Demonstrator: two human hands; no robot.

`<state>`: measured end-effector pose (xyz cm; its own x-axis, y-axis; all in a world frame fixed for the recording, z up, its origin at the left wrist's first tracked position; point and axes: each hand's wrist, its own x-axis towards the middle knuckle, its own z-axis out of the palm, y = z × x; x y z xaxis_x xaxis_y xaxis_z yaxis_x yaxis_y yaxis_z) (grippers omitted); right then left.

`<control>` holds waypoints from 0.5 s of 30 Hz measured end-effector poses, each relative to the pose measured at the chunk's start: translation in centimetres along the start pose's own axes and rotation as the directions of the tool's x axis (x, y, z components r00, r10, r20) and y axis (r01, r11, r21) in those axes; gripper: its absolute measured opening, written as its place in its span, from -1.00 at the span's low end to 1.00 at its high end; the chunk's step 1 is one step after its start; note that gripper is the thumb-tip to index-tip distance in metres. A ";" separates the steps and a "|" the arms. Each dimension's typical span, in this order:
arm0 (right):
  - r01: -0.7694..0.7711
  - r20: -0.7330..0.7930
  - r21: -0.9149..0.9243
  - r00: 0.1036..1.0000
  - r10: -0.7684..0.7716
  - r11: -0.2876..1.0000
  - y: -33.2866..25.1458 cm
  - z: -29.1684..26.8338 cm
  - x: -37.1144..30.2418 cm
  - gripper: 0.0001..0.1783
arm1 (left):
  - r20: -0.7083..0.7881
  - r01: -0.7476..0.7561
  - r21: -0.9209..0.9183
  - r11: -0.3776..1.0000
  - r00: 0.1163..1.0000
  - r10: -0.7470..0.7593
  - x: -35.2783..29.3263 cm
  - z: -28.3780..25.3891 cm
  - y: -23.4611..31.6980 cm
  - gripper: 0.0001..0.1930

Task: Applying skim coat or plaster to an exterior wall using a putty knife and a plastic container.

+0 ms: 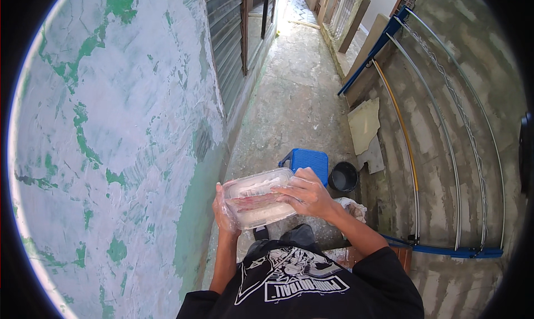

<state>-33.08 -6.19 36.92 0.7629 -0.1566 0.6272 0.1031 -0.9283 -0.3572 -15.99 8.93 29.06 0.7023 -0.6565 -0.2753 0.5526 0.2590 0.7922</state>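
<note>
In front of my body I hold up a clear, rectangular plastic container [261, 221] smeared with whitish paste. My left hand [224, 213] is wrapped round its left end, the thumb along the side. Across the container lies a flat reddish strip [250, 202], coated in places with the paste; its exact kind cannot be told. My right hand [311, 194] is at the right end, with its fingers bent over the rim and closed on the strip's right end. White residue marks both hands.
A wall [139, 113] with whitish coating and green patches rises close on my left. Beyond the container stand a blue plastic stool [310, 163] and a black bucket [343, 177]. A whitish sack [353, 209] lies nearby. Metal rods on a blue frame [456, 252] line the right wall.
</note>
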 end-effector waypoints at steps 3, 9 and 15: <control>-0.034 0.013 -0.012 0.999 0.034 0.999 -1.0 -1.8 1.5 -0.59 | -0.015 0.037 -0.070 0.997 0.999 -0.039 -0.1 0.0 -0.2 -0.39; 0.002 0.117 -0.007 0.993 -0.001 1.000 -0.5 -0.4 0.8 -0.59 | 0.078 0.085 -0.040 0.996 0.994 -0.082 -0.2 0.3 0.2 -0.39; -0.032 0.104 -0.045 0.994 0.036 0.999 -0.6 -1.9 2.7 -0.60 | 0.128 -0.007 0.005 1.000 0.992 0.006 -0.2 -0.5 0.3 -0.40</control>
<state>-32.32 -6.68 40.19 0.8286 -0.1542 0.5381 0.0502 -0.9370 -0.3458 -15.76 9.50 29.10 0.6423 -0.7403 -0.1983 0.5457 0.2600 0.7966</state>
